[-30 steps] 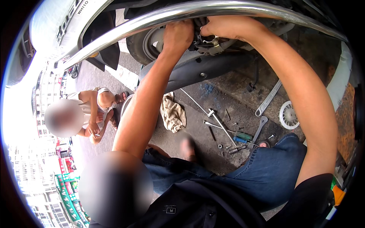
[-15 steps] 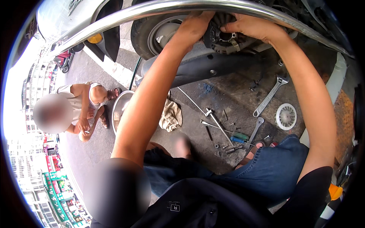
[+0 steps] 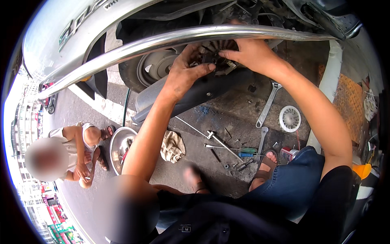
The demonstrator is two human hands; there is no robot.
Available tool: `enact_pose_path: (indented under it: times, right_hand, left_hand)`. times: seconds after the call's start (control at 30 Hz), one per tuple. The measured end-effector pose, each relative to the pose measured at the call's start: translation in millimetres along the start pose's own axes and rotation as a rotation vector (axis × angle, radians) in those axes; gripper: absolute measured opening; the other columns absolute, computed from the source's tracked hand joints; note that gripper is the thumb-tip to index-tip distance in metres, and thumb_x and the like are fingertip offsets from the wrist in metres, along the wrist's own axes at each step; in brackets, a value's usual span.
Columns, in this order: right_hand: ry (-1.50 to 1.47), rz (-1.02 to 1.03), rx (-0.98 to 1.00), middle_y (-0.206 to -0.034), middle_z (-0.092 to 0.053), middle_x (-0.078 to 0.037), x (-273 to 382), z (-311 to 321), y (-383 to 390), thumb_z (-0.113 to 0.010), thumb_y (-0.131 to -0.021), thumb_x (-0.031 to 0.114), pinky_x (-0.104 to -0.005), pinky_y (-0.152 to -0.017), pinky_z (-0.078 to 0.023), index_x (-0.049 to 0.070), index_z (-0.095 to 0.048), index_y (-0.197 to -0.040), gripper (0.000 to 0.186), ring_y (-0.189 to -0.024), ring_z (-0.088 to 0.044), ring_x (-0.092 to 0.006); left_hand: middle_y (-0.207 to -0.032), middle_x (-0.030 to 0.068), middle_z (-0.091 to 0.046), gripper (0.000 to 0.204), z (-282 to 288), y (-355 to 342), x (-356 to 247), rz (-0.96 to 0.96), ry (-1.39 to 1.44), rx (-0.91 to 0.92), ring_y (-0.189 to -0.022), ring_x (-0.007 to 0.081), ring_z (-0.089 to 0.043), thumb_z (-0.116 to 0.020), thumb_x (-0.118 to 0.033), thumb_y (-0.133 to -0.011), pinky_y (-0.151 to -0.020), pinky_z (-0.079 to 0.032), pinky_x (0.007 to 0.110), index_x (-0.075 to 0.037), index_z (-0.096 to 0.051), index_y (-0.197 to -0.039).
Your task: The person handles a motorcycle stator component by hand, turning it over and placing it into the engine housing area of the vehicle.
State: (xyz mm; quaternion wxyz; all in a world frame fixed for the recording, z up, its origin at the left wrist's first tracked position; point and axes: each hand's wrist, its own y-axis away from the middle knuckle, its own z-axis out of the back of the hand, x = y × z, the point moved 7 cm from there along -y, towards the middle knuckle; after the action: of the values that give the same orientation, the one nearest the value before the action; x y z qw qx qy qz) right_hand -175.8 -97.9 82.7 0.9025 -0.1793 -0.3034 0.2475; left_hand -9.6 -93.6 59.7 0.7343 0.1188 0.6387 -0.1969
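Beneath the curved chrome bar (image 3: pixel 142 42) of a silver scooter, both my hands are on a dark, finned round part (image 3: pixel 212 48). My left hand (image 3: pixel 185 73) grips its left side, fingers curled, thumb on the lower front. My right hand (image 3: pixel 254 55) grips the right side, thumb pressed near the middle; its other fingertips are partly hidden by the bar and part. The rear wheel (image 3: pixel 142 71) is to the left of the part, and a long dark casing (image 3: pixel 170 105) runs below.
A person (image 3: pixel 75 148) squats at left, holding a small white stick, beside a steel basin (image 3: pixel 115 154). On the pavement lie a cloth (image 3: pixel 172 148), an adjustable wrench (image 3: pixel 266 106), a white finned disc (image 3: pixel 289 119), screwdrivers (image 3: pixel 252 155), a T-handle tool (image 3: pixel 227 148) and several small parts. A pale panel (image 3: pixel 329 93) stands at right.
The view has shifted, with the scene lower. The finned part came into sight between my hands, and my left thumb now shows on its front below the bar.
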Motion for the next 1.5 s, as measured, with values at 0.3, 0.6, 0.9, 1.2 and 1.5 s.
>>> enact_pose_path:
  times: [0.3,0.6,0.9,1.2,1.5]
  right_hand:
    - [-0.081,-0.205,-0.159,-0.118,-0.056,-0.019,28.8,25.8,55.2,-0.07,-0.084,0.018,-0.0435,-0.089,-0.051,-0.002,-0.056,-0.119,0.043,-0.103,-0.061,-0.0361]
    - [-0.496,-0.449,-0.371,-0.098,-0.062,-0.015,38.5,-20.8,78.4,-0.067,-0.086,0.009,-0.0402,-0.083,-0.051,0.001,-0.063,-0.102,0.018,-0.094,-0.063,-0.0346]
    - [-0.677,-0.744,-0.768,-0.102,-0.066,-0.014,52.8,-75.1,103.2,-0.072,-0.086,0.014,-0.0352,-0.084,-0.05,0.0,-0.067,-0.107,0.026,-0.095,-0.065,-0.027]
    - [-0.572,-0.705,-0.82,-0.096,-0.064,-0.012,59.1,-75.9,96.4,-0.074,-0.082,0.005,-0.0303,-0.08,-0.05,-0.002,-0.066,-0.099,0.02,-0.09,-0.064,-0.023]
    - [-0.398,-0.473,-0.841,-0.101,-0.063,-0.012,61.6,-79.8,89.1,-0.073,-0.07,0.0,-0.04,-0.08,-0.048,0.005,-0.066,-0.102,0.033,-0.092,-0.057,-0.0323]
  left_hand:
    - [-0.14,0.0092,-0.044,0.072,-7.4,18.0,18.8,-0.142,0.008,0.049,-0.127,0.0208,-0.045,-0.073,0.005,-0.076,-0.107,-0.038,0.039,-0.006,-0.041,-0.14]
    - [-0.135,0.0102,-0.046,0.071,-3.3,21.4,27.0,-0.203,0.026,0.083,-0.125,0.0223,-0.047,-0.068,0.01,-0.076,-0.106,-0.04,0.039,-0.005,-0.04,-0.14]
    - [-0.139,0.01,-0.044,0.072,-15.0,20.6,21.0,-0.221,0.044,0.169,-0.129,0.023,-0.046,-0.064,0.01,-0.078,-0.107,-0.04,0.038,-0.004,-0.037,-0.143]
    - [-0.141,0.0132,-0.04,0.074,-8.4,21.8,24.2,-0.192,-0.063,0.143,-0.129,0.024,-0.045,-0.063,0.005,-0.075,-0.108,-0.037,0.037,0.001,-0.034,-0.143]
    - [-0.135,0.0136,-0.049,0.075,-1.1,20.9,30.5,-0.186,0.075,0.07,-0.123,0.0238,-0.05,-0.077,-0.001,-0.078,-0.106,-0.039,0.037,-0.002,-0.037,-0.141]
